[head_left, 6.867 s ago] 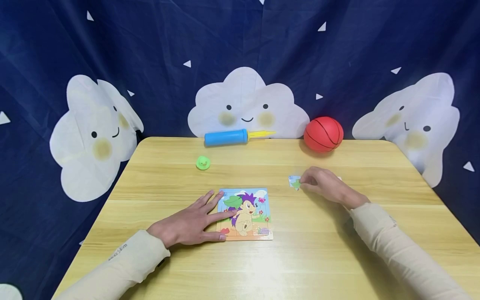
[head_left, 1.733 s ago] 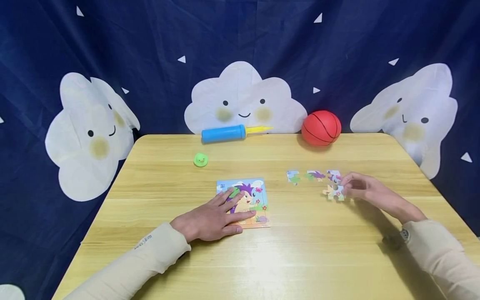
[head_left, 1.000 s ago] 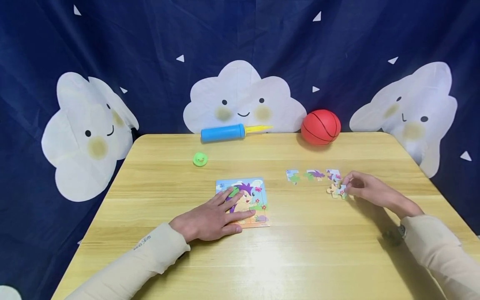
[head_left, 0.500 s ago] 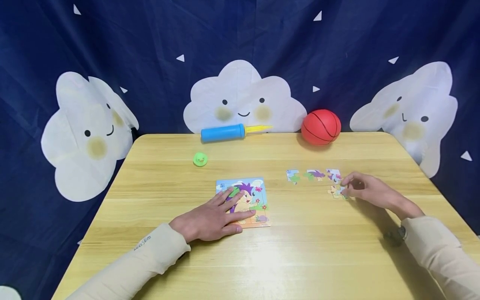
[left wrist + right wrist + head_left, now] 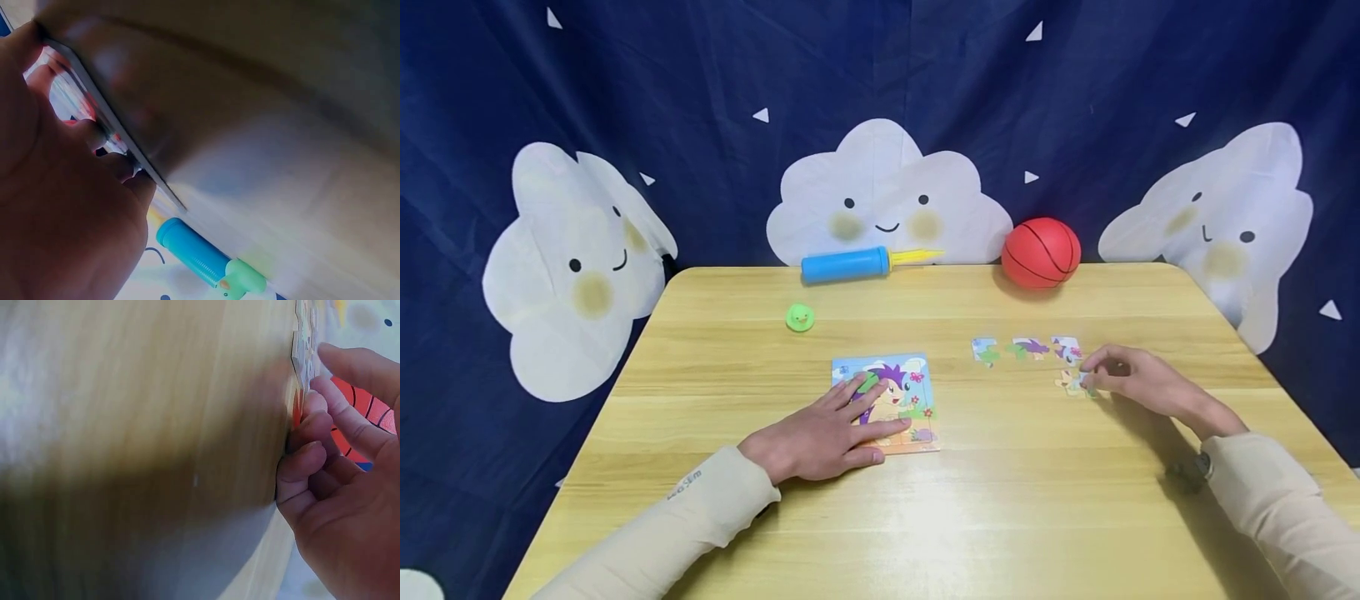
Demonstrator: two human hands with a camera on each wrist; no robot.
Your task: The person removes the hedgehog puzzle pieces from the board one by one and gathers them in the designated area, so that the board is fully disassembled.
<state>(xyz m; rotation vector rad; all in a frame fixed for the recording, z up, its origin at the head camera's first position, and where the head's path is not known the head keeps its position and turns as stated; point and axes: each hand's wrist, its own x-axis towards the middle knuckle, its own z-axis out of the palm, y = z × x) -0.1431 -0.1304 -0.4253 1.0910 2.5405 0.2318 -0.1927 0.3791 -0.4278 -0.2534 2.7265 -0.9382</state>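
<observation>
In the head view, my left hand (image 5: 820,437) lies flat with spread fingers over a framed jigsaw puzzle (image 5: 925,387) showing a purple-haired hedgehog. Part of the picture is hidden under the hand. Further right, my right hand (image 5: 1138,383) holds a small puzzle piece (image 5: 1070,382) at its right side with thumb and forefinger, close over the table. Right behind it is a piece with the hedgehog's eye (image 5: 1066,350). A purple-haired piece (image 5: 1032,348) and a blue-green corner piece (image 5: 984,351) continue that row leftward. The right wrist view shows the other fingers curled against the tabletop.
A green toy duck (image 5: 800,317) sits behind the framed puzzle. Along the table's back edge lie a blue hand pump (image 5: 846,266) with a yellow nozzle and a red ball (image 5: 1041,253). Behind them hangs a dark blue curtain (image 5: 715,100) with white clouds.
Since the earliest frame, my right hand has moved right, and more loose pieces show on the table. My left hand has slid further over the framed puzzle. Lately the held piece shifted slightly right.
</observation>
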